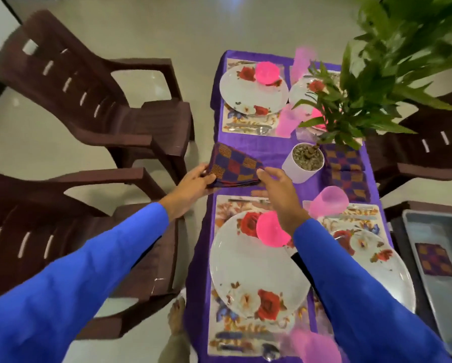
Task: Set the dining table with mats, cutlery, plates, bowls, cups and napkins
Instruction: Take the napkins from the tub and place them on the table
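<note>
I've got both hands out over the purple-clothed dining table (245,150) now. My left hand (193,183) has its fingers curled round the near-left corner of the folded checked cloth napkin in purple, orange and red (232,166), which lies on the bare cloth between the two floral placemats on this side, one corner poking past the table edge. My right hand (277,189) hovers at the napkin's right end, fingers loosely bent; whether they pinch the fabric I cannot tell.

Risks, as I judge them: that overhanging corner could let the napkin slide off toward the brown plastic chair (94,100) if the left hand lets go too soon. My right sleeve hangs just above the pink plastic bowl (269,231) on the white rose-printed plate (256,268), so a careless pull back could knock it. Just right of the hand stands the white pot with the green plant (302,163), and the pink plastic cup (328,201) looks tilted already; a sweep that way could tip either.
</note>
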Demonstrator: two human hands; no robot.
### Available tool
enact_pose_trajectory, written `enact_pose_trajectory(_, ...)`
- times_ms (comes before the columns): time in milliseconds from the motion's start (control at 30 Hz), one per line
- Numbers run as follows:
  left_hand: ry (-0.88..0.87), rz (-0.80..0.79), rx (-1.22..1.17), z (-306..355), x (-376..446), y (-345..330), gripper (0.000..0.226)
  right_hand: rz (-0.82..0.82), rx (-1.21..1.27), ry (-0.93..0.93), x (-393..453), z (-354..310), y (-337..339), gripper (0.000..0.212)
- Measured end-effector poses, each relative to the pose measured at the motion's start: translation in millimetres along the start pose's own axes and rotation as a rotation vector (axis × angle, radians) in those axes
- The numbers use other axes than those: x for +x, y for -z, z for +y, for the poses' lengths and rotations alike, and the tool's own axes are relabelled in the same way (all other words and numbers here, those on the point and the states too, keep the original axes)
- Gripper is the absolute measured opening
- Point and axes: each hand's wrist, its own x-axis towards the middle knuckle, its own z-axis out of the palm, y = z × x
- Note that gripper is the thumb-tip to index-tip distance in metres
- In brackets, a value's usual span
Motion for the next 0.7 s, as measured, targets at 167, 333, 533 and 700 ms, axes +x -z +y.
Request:
enact_pose_trajectory(167, 0.026, 0.014, -0.001, -21.1, 102.0, -18.4, 0.031, 0.039, -0.008, -0.008, 110.2, 10.4, -9.1, 0.016)
enact_pose_trajectory(333, -0.041, 0.165, 0.156, -42.9, 186.8, -37.3, 0.021, 0.224, -0.018, 0.050, 211.6, 28.7, -19.4, 0.027)
enact_pose_trajectory(533, -0.099, 0.292, 0.298, -58.1, 220.0, -33.6, 0.020, 0.382, -0.024, 0.120, 262.7, 48.7, -19.2, 0.029)
enact_pose_trajectory(700, -0.203, 0.340, 0.349, -62.9, 215.9, -39.3, 0.024, 0.431, -0.206, 0.140, 269.7, 74.1, -18.9, 0.036)
